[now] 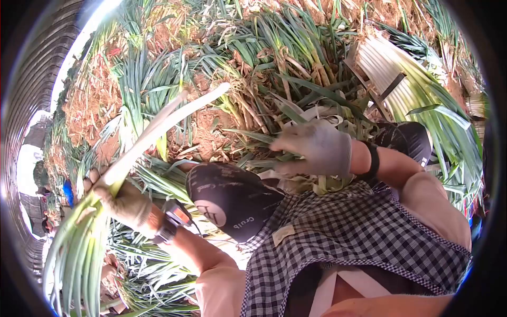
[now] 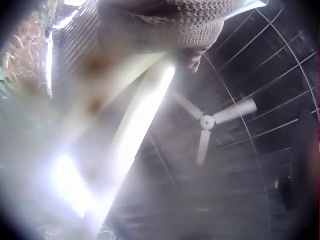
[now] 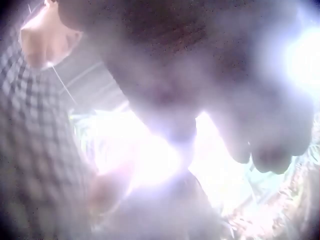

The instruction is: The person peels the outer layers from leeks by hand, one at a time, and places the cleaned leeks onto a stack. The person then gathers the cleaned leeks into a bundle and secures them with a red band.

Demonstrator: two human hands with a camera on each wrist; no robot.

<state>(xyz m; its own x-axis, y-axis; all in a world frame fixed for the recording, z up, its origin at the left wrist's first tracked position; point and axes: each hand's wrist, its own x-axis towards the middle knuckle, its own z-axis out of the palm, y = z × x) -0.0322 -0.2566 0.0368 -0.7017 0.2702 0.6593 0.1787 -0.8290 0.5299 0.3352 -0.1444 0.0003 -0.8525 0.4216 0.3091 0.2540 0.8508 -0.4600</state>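
Observation:
On the left of the head view, my gloved left hand (image 1: 127,203) grips two long green onions (image 1: 153,129). Their white shafts point up and to the right, and their green leaves hang below the hand. The left wrist view catches the knit glove (image 2: 200,27) and the pale shafts (image 2: 145,107), washed out by glare. My gloved right hand (image 1: 317,145) is over the lap, fingers loosely spread and slightly blurred, with nothing seen in its grasp. Loose peeled leaves (image 1: 322,185) lie beneath it. In the right wrist view that hand (image 3: 200,75) is a dark silhouette.
A stack of cleaned green onions (image 1: 393,66) lies in a metal rack (image 1: 369,87) at upper right. Unsorted bunches (image 1: 296,45) and dry husks cover the ground ahead. A knee in dark cloth (image 1: 232,198) is between the hands. A ceiling fan (image 2: 207,122) hangs overhead.

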